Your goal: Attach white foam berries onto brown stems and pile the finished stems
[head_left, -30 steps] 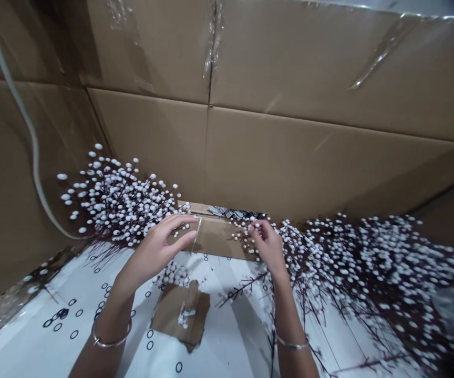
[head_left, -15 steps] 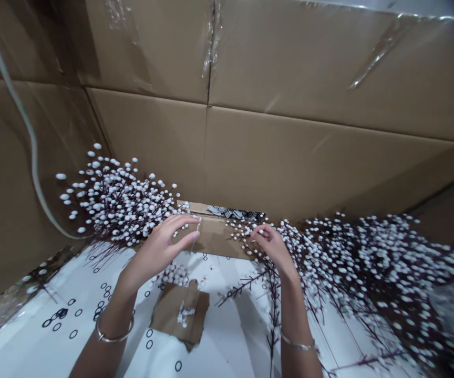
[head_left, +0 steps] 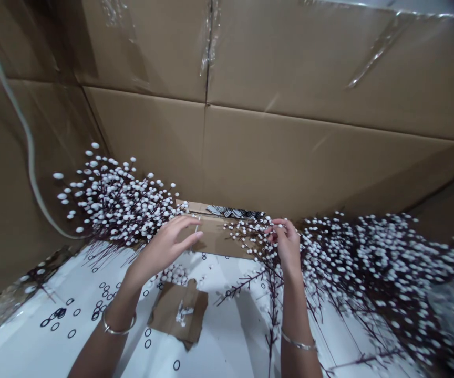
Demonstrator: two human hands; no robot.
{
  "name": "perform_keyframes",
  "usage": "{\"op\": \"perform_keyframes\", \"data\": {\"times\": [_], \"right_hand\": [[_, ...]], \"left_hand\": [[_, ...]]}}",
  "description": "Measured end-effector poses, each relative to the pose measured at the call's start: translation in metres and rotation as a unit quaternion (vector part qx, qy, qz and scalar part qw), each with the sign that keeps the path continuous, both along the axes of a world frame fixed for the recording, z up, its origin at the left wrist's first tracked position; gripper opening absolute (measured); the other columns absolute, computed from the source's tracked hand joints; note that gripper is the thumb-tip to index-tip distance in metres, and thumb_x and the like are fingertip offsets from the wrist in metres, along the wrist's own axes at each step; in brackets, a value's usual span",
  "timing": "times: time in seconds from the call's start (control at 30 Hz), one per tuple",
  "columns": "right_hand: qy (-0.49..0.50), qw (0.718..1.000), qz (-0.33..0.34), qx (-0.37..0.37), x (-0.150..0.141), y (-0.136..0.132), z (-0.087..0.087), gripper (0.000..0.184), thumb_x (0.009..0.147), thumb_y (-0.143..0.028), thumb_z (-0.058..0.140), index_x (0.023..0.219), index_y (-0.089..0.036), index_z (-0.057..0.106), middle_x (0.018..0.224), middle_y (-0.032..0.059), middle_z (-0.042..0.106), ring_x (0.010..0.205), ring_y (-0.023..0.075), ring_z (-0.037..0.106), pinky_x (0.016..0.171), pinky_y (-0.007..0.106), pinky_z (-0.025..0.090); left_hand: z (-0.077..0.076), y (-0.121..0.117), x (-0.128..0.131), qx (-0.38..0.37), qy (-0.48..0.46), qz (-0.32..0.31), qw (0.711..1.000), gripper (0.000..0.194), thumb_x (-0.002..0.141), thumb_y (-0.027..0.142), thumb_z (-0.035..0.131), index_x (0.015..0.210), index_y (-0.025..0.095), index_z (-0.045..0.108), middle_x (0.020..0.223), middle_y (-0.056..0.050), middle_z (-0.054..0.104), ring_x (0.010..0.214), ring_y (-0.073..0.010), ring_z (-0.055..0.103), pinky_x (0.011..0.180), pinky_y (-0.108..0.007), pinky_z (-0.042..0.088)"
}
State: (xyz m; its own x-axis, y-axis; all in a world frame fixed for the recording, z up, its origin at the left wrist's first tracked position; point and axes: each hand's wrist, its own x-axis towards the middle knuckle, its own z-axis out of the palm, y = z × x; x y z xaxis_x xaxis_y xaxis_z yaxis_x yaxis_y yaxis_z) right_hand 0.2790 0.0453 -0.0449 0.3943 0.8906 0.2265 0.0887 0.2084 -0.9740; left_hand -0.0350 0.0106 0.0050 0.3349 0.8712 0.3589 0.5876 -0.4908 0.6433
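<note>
Berry sprays (head_left: 380, 273) lie in two heaps: the larger fills the right of the view and spills over a white sheet (head_left: 227, 328), and a smaller heap (head_left: 119, 202) leans against a cardboard wall (head_left: 22, 157) at left. Right hand (head_left: 286, 244): thumb and fingertips pinched together on thin dark stems (head_left: 273, 231) at the near edge of the larger heap, with berries crowding the fingers. Left hand (head_left: 162, 249): open, fingers stretched out and slightly apart, just in front of a cardboard flap (head_left: 211, 236). A thin shiny strip (head_left: 196, 228) stands by the fingertips; contact cannot be told from this view. Metal bangles (head_left: 119, 329) circle both wrists. A cardboard scrap (head_left: 179, 310) lies on the sheet, a small berry clump (head_left: 172, 274) just above it, and black rings (head_left: 59, 313) are scattered at left.

Risks, as judged: the stems look interlaced, so a pull on the pinched ones could drag neighbours along or strip berries. Loose rings could catch among twigs. Bangles could snag if an arm pushes into the heap.
</note>
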Motion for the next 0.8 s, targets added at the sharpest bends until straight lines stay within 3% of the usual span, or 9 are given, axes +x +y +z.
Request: {"op": "perform_keyframes", "data": {"times": [0.1, 0.2, 0.33, 0.43, 0.57, 0.8], "right_hand": [[-0.01, 1.0, 0.0, -0.003, 0.001, 0.001, -0.001, 0.022, 0.074, -0.031, 0.056, 0.091, -0.018, 0.056, 0.065, -0.0004, 0.064, 0.048, 0.0104, 0.048, 0.049, 0.023, 0.037], [-0.011, 1.0, 0.003, -0.003, 0.004, 0.001, -0.002, 0.023, 0.074, -0.032, 0.055, 0.091, -0.018, 0.057, 0.066, -0.0002, 0.064, 0.048, 0.0102, 0.048, 0.049, 0.023, 0.037], [-0.012, 1.0, 0.015, -0.016, 0.006, 0.0, -0.002, 0.024, 0.075, -0.036, 0.056, 0.091, -0.018, 0.056, 0.066, -0.0001, 0.063, 0.048, 0.0105, 0.048, 0.05, 0.023, 0.038], [-0.013, 0.999, 0.029, -0.017, 0.007, -0.001, -0.001, 0.024, 0.076, -0.036, 0.055, 0.091, -0.018, 0.057, 0.067, 0.0002, 0.063, 0.05, 0.0106, 0.048, 0.05, 0.023, 0.038], [-0.012, 0.999, 0.047, -0.022, 0.008, -0.001, -0.001, 0.021, 0.076, -0.034, 0.052, 0.09, -0.018, 0.056, 0.068, 0.0005, 0.063, 0.051, 0.0109, 0.05, 0.051, 0.024, 0.038], [-0.017, 0.997, 0.074, -0.03, 0.002, -0.002, 0.003, 0.019, 0.075, -0.033, 0.051, 0.086, -0.018, 0.059, 0.068, 0.0012, 0.064, 0.053, 0.0119, 0.051, 0.052, 0.024, 0.038]], "left_hand": [[-0.021, 0.025, 0.023, -0.005, 0.017, -0.033, 0.999, 0.031, 0.098, 0.043, 0.047, 0.114, 0.021, 0.061, 0.121, -0.007, 0.064, 0.115, -0.0209, 0.059, 0.101, -0.039, 0.045], [-0.046, 0.06, 0.062, 0.014, 0.095, -0.06, 0.994, 0.03, 0.099, 0.036, 0.047, 0.118, 0.018, 0.06, 0.121, -0.01, 0.064, 0.112, -0.0202, 0.06, 0.098, -0.034, 0.047], [-0.067, 0.099, 0.115, 0.029, 0.158, -0.076, 0.984, 0.033, 0.097, 0.028, 0.048, 0.126, 0.014, 0.057, 0.124, -0.014, 0.062, 0.117, -0.0247, 0.056, 0.1, -0.038, 0.043], [-0.074, 0.117, 0.141, 0.024, 0.209, -0.079, 0.974, 0.028, 0.096, 0.022, 0.048, 0.117, 0.01, 0.061, 0.114, -0.016, 0.065, 0.11, -0.0254, 0.06, 0.098, -0.042, 0.044], [-0.078, 0.127, 0.154, -0.004, 0.256, -0.078, 0.964, 0.019, 0.096, 0.022, 0.05, 0.094, 0.01, 0.066, 0.089, -0.008, 0.067, 0.086, -0.0191, 0.065, 0.083, -0.038, 0.05], [-0.077, 0.117, 0.158, -0.018, 0.264, -0.089, 0.96, 0.024, 0.096, 0.025, 0.05, 0.093, 0.009, 0.068, 0.087, -0.01, 0.068, 0.082, -0.0178, 0.064, 0.081, -0.035, 0.049]]}}
